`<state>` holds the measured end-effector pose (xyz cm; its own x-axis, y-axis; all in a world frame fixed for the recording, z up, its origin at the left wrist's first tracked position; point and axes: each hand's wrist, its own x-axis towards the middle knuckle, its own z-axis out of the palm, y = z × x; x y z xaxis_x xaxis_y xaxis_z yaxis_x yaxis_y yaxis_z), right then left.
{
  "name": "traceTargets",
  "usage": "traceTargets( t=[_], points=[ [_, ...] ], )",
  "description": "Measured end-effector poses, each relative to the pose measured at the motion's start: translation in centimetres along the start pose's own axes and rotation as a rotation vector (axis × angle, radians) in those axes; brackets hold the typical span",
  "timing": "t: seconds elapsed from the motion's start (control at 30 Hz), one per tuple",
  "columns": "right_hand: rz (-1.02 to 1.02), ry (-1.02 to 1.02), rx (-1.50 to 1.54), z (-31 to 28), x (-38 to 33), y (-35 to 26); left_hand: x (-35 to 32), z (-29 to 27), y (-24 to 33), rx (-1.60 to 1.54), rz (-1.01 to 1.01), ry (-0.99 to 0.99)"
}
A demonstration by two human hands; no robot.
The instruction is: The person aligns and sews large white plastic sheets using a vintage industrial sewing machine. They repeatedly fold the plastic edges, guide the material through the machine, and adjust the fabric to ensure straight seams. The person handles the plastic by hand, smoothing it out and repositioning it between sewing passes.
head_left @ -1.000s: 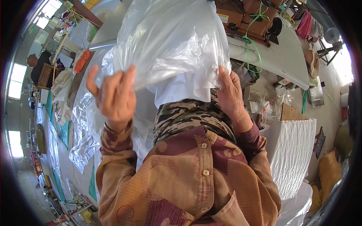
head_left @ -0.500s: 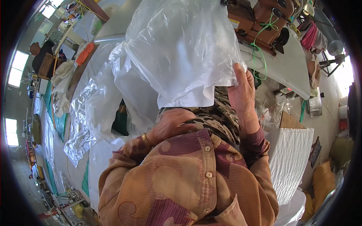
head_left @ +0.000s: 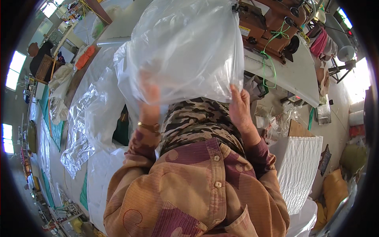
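Observation:
A large clear plastic bag [head_left: 185,51] is held up in front of me, its open lower edge toward my chest. My left hand [head_left: 149,103] is pushed up inside the bag's mouth and shows only dimly through the plastic; a gold bracelet sits on its wrist. My right hand [head_left: 240,107] pinches the bag's lower right edge between thumb and fingers. A camouflage-patterned cloth [head_left: 197,118] lies against my body just below the bag, between both forearms.
A long sheet of clear plastic [head_left: 85,118] trails over the white table [head_left: 100,173] at my left. A brown sewing machine [head_left: 268,23] with green thread stands on a grey tabletop behind the bag. A white woven sack [head_left: 298,166] lies at the right.
My left hand went from open beside the bag, down to my chest, then up into the bag's mouth. The bag has shifted right and higher; my right hand keeps its edge.

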<state>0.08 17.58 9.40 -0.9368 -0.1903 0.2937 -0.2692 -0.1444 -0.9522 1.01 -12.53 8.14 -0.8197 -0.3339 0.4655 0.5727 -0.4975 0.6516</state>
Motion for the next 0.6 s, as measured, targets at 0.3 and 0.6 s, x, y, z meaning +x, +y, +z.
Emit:
traceTargets(
  t=[0.3,0.6],
  points=[
    [0.270,-0.105,0.178,4.9,1.3,4.8,3.1,-6.2,-0.6,-0.180,-0.441,0.422],
    [0.378,-0.021,0.105,4.5,0.7,4.3,-4.0,5.2,2.0,0.238,-0.827,0.084]
  ],
)
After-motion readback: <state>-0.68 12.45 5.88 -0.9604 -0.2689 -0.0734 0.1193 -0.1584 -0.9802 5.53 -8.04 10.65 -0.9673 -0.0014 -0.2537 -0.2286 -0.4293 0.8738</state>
